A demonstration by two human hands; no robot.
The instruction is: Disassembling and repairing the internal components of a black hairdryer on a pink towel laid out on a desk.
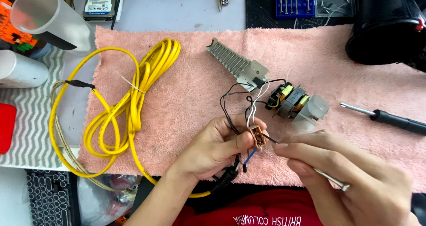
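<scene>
My left hand (217,148) pinches a small tan plastic connector (257,135) between thumb and fingers, with black, white and blue wires (248,108) running from it. My right hand (341,172) holds a thin metal tool (330,179) whose dark tip touches the connector's side. The wires lead up to a small motor with a copper coil (290,101) and a ribbed grey heating element (233,59), both lying on the pink towel (186,97). A black cord (226,177) hangs below my left hand.
A coiled yellow cable (128,102) lies on the towel's left part. A black-handled screwdriver (390,119) rests at the right. At the back are a blue case of small screwdrivers (295,0), a hard drive (101,2), a black round housing (386,22) and a translucent tube (37,13).
</scene>
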